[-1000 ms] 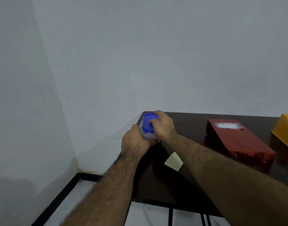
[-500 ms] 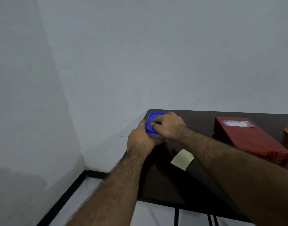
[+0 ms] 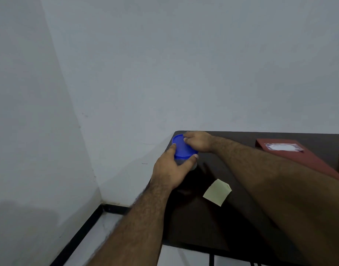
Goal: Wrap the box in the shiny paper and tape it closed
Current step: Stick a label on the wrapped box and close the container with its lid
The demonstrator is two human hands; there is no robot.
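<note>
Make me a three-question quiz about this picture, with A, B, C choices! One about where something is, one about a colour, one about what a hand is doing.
1. Where is the yellow paper note?
A. On the table
B. On the floor
C. On the red wrapped box

2. What colour is the container's lid?
A. Green
B. Blue
C. White

3. What is the left hand doing?
A. Resting flat on the table
B. Hanging in the air
C. Gripping the container

Answers:
1 A, it lies on the dark tabletop between the forearms.
2 B, the round lid is bright blue.
3 C, thumb and fingers curl round it, while the right hand touches the lid.
</note>
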